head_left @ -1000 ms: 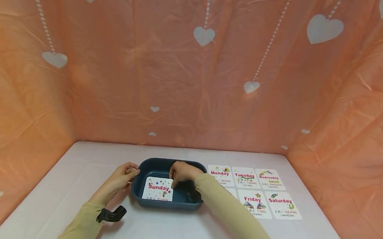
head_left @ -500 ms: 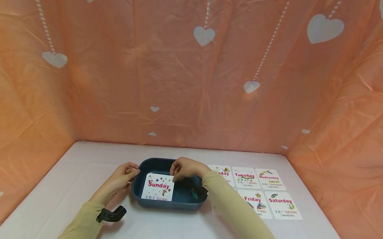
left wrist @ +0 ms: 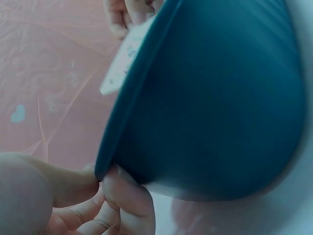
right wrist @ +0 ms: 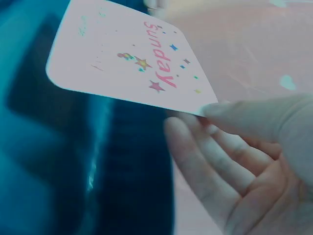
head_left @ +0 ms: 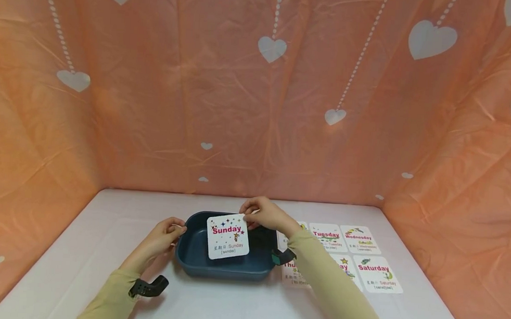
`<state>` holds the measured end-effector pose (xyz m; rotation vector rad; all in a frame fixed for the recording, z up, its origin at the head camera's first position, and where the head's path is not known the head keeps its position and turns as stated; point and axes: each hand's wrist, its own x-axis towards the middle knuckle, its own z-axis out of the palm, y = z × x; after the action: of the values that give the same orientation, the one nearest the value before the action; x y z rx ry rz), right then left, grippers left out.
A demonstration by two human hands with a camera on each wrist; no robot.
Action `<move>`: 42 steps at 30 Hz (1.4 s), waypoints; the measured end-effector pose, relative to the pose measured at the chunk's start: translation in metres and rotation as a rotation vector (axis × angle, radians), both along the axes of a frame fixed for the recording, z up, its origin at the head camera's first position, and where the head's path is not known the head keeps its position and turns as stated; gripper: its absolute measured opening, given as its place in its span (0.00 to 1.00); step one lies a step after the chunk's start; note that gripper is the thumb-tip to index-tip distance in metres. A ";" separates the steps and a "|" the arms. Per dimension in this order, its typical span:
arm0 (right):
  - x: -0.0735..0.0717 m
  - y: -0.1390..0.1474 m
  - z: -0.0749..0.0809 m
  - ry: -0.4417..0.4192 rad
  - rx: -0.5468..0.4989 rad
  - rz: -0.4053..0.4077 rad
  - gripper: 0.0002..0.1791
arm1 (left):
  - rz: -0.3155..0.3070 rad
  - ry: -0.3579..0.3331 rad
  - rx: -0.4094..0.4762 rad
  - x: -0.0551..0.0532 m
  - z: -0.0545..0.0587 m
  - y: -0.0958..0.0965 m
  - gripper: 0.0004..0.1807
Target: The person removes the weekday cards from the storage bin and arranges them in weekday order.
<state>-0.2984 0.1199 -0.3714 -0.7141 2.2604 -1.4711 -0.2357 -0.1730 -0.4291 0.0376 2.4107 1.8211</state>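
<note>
My right hand (head_left: 266, 214) pinches a white Sunday card (head_left: 228, 237) by its upper right corner, above the dark blue basin (head_left: 221, 273). Red lettering and small coloured stars mark the card's face, which also fills much of the right wrist view (right wrist: 122, 54). At the basin's left end, my left hand (head_left: 165, 234) grips the rim between thumb and fingers. The left wrist view shows that thumb and finger pinching the basin's edge (left wrist: 110, 142), with part of the card visible beyond it. No other card shows inside the basin.
Right of the basin, weekday cards lie face up in two rows, among them Tuesday (head_left: 325, 236), Wednesday (head_left: 359, 239) and Saturday (head_left: 377, 274). The right sleeve (head_left: 331, 284) covers parts of others. An orange cloth with hearts (head_left: 239, 130) surrounds the white table (head_left: 127, 206).
The right hand has raised the Sunday card from inside the basin and shifted it rightward and upward, so its lower text now shows. My left hand has stayed at the rim.
</note>
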 end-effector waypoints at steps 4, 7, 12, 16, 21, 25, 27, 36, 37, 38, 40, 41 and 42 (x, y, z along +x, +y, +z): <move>0.002 0.020 0.009 0.029 -0.095 -0.085 0.09 | -0.007 0.004 0.005 0.002 0.000 -0.001 0.13; 0.007 0.036 0.015 0.047 -0.136 -0.148 0.11 | -0.010 0.002 0.011 0.003 -0.001 -0.002 0.14; 0.018 0.063 0.024 0.056 -0.161 -0.216 0.12 | -0.002 -0.004 0.028 0.004 -0.002 -0.004 0.13; 0.031 0.090 0.024 0.057 -0.148 -0.256 0.15 | -0.007 -0.008 0.028 0.004 -0.004 -0.005 0.12; 0.050 0.126 0.012 0.016 -0.167 -0.313 0.17 | -0.029 -0.016 0.031 0.002 -0.003 -0.003 0.13; 0.064 0.146 0.002 -0.003 -0.150 -0.333 0.17 | -0.036 -0.018 0.041 0.001 -0.002 -0.003 0.13; 0.072 0.153 -0.001 -0.024 -0.120 -0.347 0.18 | -0.043 -0.014 0.044 0.001 -0.002 -0.002 0.13; 0.104 0.176 -0.018 -0.083 -0.072 -0.298 0.20 | -0.047 -0.020 0.039 -0.001 -0.002 -0.001 0.12; 0.106 0.177 -0.020 -0.095 -0.067 -0.299 0.20 | -0.045 -0.019 0.040 -0.001 -0.002 -0.001 0.12; 0.109 0.178 -0.022 -0.102 -0.063 -0.294 0.20 | -0.047 -0.015 0.040 -0.001 -0.002 -0.001 0.12; 0.114 0.181 -0.026 -0.122 -0.056 -0.291 0.20 | -0.048 -0.011 0.039 -0.001 -0.003 -0.001 0.12; 0.116 0.182 -0.028 -0.133 -0.056 -0.289 0.20 | -0.047 -0.012 0.043 -0.001 -0.003 -0.001 0.12; 0.118 0.183 -0.030 -0.144 -0.056 -0.289 0.19 | -0.048 -0.014 0.046 -0.002 -0.003 -0.001 0.12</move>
<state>-0.1800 0.3032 -0.4013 -0.2923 2.2896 -1.6611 -0.2373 -0.1740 -0.4322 0.0863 2.3377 1.8495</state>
